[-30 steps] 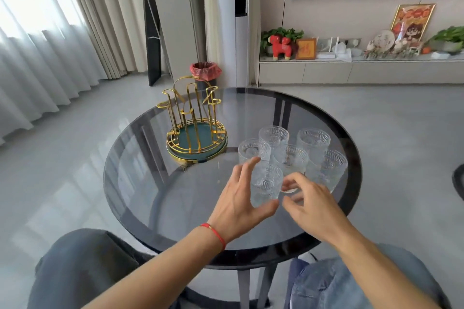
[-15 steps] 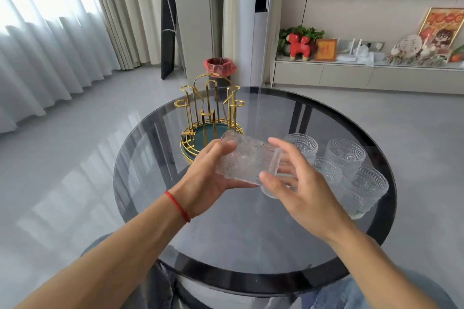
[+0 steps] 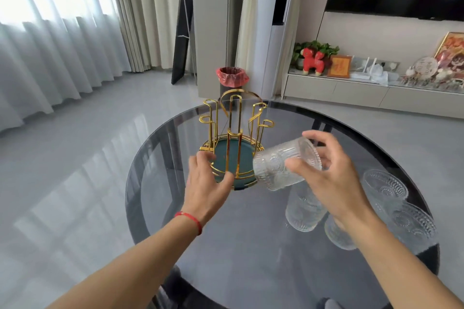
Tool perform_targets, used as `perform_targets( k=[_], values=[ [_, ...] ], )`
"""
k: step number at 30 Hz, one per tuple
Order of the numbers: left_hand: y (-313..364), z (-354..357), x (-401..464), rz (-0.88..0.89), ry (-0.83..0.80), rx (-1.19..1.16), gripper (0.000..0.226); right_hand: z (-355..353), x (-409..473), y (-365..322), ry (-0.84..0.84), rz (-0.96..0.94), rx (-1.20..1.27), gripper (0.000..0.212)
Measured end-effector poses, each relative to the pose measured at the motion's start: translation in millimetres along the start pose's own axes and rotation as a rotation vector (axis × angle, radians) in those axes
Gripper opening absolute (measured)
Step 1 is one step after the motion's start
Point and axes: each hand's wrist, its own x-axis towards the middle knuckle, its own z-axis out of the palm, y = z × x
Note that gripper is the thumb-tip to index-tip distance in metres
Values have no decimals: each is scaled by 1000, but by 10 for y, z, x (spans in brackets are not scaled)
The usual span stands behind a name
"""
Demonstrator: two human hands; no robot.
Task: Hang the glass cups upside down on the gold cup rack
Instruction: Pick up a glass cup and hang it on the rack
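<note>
**Glass cup held sideways beside the gold rack**

Glass cup (image 3: 286,163), clear with pressed ribs and round medallions, lies tilted on its side in the air, its base toward the right hand (image 3: 334,178) and its open mouth pointing down and left. The right hand grips it near the base, thumb on the near side and fingers curled over the far side. It hangs just right of the gold cup rack (image 3: 234,138), above the round dark glass table (image 3: 226,246).

The left hand (image 3: 206,183) is spread wide, fingers touching the rack's near rim, holding nothing. A red string bracelet (image 3: 189,219) circles that wrist.

The rack has thin gold wire pegs rising from a teal tray; none carries a cup. Four more cups show on the table to the right: two (image 3: 305,211) partly hidden under the right forearm and two (image 3: 384,185) farther right. More may be hidden.
</note>
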Motion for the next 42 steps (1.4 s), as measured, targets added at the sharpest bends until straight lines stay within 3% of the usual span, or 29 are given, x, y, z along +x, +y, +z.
perform_targets(
  k=[2, 5, 8, 11, 19, 26, 31, 36, 42],
  values=[
    [-168, 55, 61, 78, 24, 233, 70, -17, 152, 14, 80, 34, 34, 60],
    [-331, 212, 102, 21, -106, 388, 106, -24, 462, -33, 244, 28, 48, 63],
    [-435, 364, 133, -10, -146, 467, 115, 6, 915, -197, 368, -32, 32, 65],
    [-491, 436, 145, -34, -134, 489, 112, 115, 1441, -397, 366, -59, 71, 65],
    [-547, 519, 131, -24, -128, 609, 112, 720, 2374, -593, -39, -24, -82, 73],
    [-555, 516, 132, -20, -146, 638, 111, 1005, 2571, -590, -505, 37, -207, 59],
    [-540, 502, 135, -26, -171, 654, 111, 998, 2628, -454, -732, 116, -227, 70],
    [-538, 487, 133, -28, -176, 663, 112, 1011, 2642, -368, -859, 96, -248, 75],
    [-524, 472, 134, -34, -182, 656, 114, 1058, 2623, -370, -867, 42, -341, 78]
  ],
)
